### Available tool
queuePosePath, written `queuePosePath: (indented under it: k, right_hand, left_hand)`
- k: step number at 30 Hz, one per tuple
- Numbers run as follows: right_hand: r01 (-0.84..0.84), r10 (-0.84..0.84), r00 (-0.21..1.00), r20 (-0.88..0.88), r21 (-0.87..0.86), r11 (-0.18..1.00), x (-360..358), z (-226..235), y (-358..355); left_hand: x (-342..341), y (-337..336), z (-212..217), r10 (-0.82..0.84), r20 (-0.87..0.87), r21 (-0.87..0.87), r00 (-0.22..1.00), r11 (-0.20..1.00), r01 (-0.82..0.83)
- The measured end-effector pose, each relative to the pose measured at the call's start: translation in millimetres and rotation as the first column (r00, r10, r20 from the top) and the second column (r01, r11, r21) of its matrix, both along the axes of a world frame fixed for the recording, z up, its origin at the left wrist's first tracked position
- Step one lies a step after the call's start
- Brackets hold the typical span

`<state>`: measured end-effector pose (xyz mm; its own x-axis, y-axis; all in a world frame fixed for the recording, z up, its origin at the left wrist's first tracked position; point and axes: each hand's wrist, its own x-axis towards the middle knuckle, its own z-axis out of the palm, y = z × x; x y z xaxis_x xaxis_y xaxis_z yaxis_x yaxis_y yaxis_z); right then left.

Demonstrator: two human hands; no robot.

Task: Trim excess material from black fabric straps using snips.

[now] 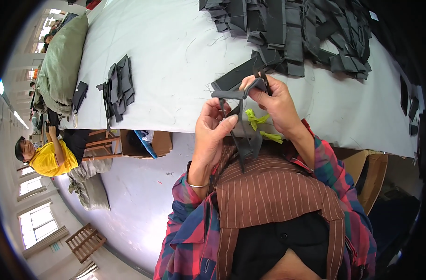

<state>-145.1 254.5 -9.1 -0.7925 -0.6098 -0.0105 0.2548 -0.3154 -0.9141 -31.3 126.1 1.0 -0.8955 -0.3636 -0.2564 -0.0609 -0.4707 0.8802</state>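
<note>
Cardboard box (159, 142) w/ blue item (144, 142) — open

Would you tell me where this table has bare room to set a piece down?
The white table is bare between the small dark stack and the big heap of dark pieces. It is crowded under the heap and where both hands hold a dark strip.

Both hands are raised over the edge of the white desk (175, 51), gripping 1 dark grey fabric strip (241, 121) between them. The left hand (214, 133) pinches its lower part; the right hand (276, 105) holds its top, with small scissors tied with yellow-green ribbon (258, 122). A large heap of grey strips (292, 32) lies beyond, and a smaller stack (118, 86) sits well apart to the left.
</note>
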Motion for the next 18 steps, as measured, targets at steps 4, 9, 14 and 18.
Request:
queuePosePath:
  k: [4,9,14,18]
  right_hand:
    - [0.04,-0.019,0.994,-0.111,0.194,0.98,0.0,-7.4,6.3]
    - [0.236,-0.15,0.946,-0.289,0.291,0.927,-1.8,1.9,16.4]
    - [0.141,0.111,0.754,-0.647,0.325,0.935,0.2,15.5,13.2]
    - [0.164,0.143,0.771,-0.62,0.41,0.897,-7.2,3.3,7.9]
  left_hand:
    - [1.5,-8.0,4.3,0.012,-0.004,0.044,1.0,0.999,-0.011]
    - [-1.4,-5.6,1.4,0.051,0.002,-0.137,0.999,0.989,-0.051]
    - [-6.2,2.5,-4.7,-0.021,-0.004,-0.198,1.0,0.98,0.02]
    - [-8.9,10.1,-4.3,-0.049,-0.041,-0.202,0.998,0.979,0.039]
